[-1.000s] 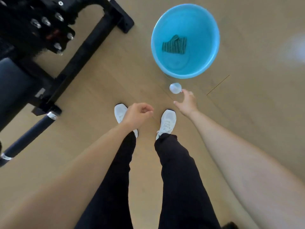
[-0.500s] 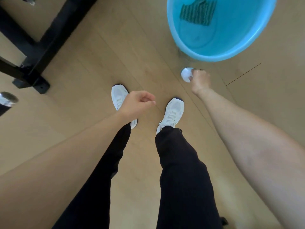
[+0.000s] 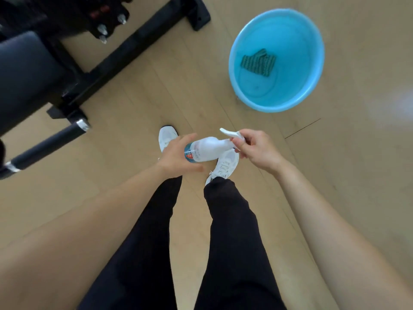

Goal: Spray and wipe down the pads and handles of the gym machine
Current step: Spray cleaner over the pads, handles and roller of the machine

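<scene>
Far left: the gym machine [image 3: 73, 63], black frame on a wooden floor [image 3: 134, 90], with a dark seat pad [image 3: 24, 77] at the left edge and a black handle [image 3: 44, 145] with silver end caps angled out below it. Metal pins visible on the weight stack at top left. Centre: the person stands in black trousers and white shoes [image 3: 166, 137], viewed from above. The left hand [image 3: 176, 156] is spread, fingers apart, palm cupping the base end of the spray bottle [image 3: 206, 151]; contact at the base appears likely but a firm grasp cannot be confirmed. The bottle is white with a teal and red label, lying roughly horizontal between the two hands, above the shoes and clear of the floor. The right hand [image 3: 254, 148] is closed around the bottle's neck and white trigger head, whose nozzle points up-left. Upper right: a light blue basin [image 3: 312, 70] sits on the floor, well apart from the machine, with a folded green striped cloth [image 3: 258, 64] lying inside it.
</scene>
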Action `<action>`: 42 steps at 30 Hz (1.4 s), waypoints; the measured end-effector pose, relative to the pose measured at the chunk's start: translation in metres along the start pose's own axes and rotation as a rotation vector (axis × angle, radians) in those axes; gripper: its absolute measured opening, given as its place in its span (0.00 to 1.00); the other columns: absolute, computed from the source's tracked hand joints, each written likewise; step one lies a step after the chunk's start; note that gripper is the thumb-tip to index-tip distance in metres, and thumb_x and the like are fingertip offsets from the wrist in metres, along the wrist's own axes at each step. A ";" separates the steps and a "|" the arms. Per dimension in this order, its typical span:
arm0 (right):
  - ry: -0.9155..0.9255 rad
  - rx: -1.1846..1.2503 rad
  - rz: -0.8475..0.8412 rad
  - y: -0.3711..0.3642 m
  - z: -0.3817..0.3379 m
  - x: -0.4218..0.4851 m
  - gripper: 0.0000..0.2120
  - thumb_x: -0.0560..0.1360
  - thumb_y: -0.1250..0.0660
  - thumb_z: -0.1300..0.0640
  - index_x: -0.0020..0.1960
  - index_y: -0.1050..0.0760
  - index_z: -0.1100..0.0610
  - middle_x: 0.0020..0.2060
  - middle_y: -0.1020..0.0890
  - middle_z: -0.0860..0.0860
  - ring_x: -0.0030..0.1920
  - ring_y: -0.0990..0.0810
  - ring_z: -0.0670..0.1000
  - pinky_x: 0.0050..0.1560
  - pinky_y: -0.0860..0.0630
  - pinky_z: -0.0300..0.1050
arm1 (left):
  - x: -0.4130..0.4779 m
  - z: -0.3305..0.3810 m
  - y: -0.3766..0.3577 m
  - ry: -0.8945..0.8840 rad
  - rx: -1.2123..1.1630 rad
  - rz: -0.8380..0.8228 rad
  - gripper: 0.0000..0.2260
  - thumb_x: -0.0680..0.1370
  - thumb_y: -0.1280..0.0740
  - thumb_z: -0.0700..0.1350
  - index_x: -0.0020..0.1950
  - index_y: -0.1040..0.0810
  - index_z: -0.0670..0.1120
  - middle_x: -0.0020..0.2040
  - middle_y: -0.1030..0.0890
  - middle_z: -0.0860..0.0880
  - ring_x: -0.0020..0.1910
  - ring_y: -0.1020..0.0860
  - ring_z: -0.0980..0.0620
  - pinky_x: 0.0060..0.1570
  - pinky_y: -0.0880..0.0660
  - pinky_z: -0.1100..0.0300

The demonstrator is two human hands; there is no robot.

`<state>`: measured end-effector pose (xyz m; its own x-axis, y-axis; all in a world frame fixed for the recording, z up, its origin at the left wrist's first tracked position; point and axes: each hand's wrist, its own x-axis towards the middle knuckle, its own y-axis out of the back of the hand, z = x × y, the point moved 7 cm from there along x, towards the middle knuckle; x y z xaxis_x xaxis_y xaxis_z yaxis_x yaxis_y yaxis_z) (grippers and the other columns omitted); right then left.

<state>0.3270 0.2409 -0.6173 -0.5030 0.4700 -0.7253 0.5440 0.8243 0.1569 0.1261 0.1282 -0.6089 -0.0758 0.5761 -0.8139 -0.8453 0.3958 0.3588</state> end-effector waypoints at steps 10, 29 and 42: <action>0.121 0.300 -0.051 -0.005 -0.169 -0.110 0.14 0.84 0.35 0.55 0.52 0.19 0.67 0.36 0.20 0.53 0.33 0.23 0.49 0.38 0.25 0.40 | -0.149 0.039 0.090 -0.012 -0.038 0.107 0.30 0.62 0.20 0.55 0.61 0.26 0.64 0.52 0.20 0.61 0.51 0.20 0.56 0.51 0.20 0.51; 0.426 0.276 0.138 -0.095 -0.434 -0.212 0.17 0.74 0.23 0.58 0.59 0.25 0.46 0.58 0.18 0.46 0.50 0.17 0.43 0.49 0.18 0.41 | -0.345 0.081 0.191 -0.257 -0.800 0.163 0.20 0.68 0.28 0.46 0.60 0.20 0.49 0.51 0.16 0.43 0.48 0.18 0.51 0.50 0.20 0.54; 0.386 0.260 0.359 -0.131 -0.553 -0.170 0.08 0.77 0.26 0.56 0.54 0.23 0.52 0.44 0.16 0.53 0.44 0.14 0.53 0.46 0.16 0.44 | -0.335 0.057 0.321 -0.388 -0.798 0.156 0.26 0.69 0.31 0.58 0.65 0.25 0.51 0.54 0.16 0.47 0.49 0.16 0.51 0.50 0.20 0.58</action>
<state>-0.0298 0.2277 -0.1439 -0.4382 0.8266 -0.3531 0.8479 0.5106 0.1430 -0.0898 0.1024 -0.1950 -0.1584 0.8400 -0.5190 -0.9671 -0.2379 -0.0898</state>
